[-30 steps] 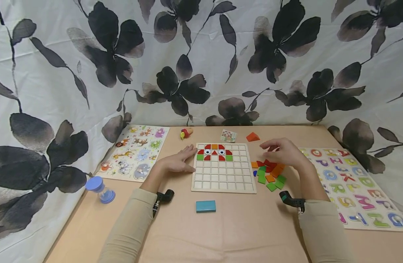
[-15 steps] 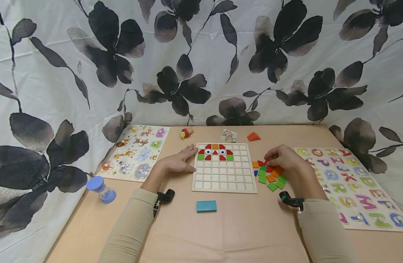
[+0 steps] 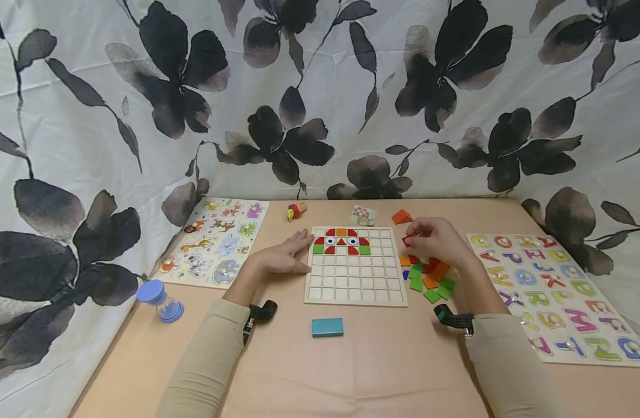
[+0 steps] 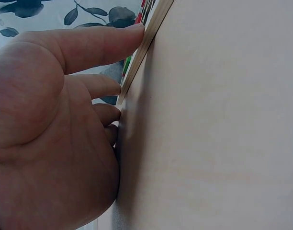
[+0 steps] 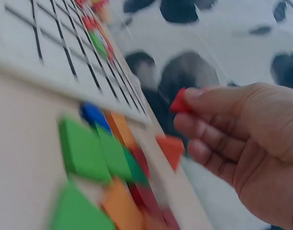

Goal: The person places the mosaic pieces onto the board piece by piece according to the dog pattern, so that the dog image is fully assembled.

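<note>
Pinching a red piece (image 5: 178, 102), the right hand (image 3: 438, 239) has neared the board (image 3: 356, 284).

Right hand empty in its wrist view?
No, in the right wrist view the right hand pinches a red piece.
</note>
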`<state>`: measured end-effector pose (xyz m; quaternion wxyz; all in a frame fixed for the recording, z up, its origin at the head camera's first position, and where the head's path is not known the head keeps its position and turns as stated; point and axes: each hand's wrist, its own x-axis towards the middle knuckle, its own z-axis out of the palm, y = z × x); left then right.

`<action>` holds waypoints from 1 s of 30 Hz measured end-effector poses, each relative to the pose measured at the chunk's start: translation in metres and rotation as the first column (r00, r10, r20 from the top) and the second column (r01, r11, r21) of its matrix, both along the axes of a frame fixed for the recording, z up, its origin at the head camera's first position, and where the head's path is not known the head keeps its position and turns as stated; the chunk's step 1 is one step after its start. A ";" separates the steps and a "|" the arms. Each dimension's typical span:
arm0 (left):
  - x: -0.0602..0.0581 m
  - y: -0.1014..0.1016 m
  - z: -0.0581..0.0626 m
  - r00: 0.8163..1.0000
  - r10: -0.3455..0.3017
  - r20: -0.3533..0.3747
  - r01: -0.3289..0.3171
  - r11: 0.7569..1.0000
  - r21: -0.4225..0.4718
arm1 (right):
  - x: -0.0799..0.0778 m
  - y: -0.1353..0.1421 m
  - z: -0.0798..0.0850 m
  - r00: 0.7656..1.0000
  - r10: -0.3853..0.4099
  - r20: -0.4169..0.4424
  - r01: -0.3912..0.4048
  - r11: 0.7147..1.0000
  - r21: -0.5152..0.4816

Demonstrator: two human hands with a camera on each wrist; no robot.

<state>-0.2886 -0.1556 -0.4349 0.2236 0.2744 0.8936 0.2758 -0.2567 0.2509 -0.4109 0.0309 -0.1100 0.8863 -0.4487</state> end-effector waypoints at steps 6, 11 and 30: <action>-0.001 -0.001 -0.002 1.000 -0.003 0.008 0.003 1.000 -0.007 | -0.009 -0.057 0.006 0.992 0.106 -0.063 -0.110 0.992 -0.068; -0.001 -0.001 -0.003 1.000 -0.005 0.008 0.005 1.000 -0.010 | -0.019 -0.109 0.004 0.967 0.248 -0.063 -0.252 0.967 -0.046; -0.002 -0.003 0.001 1.000 -0.017 -0.002 0.017 1.000 -0.005 | -0.032 -0.184 -0.022 0.916 0.398 -0.042 -0.386 0.906 0.177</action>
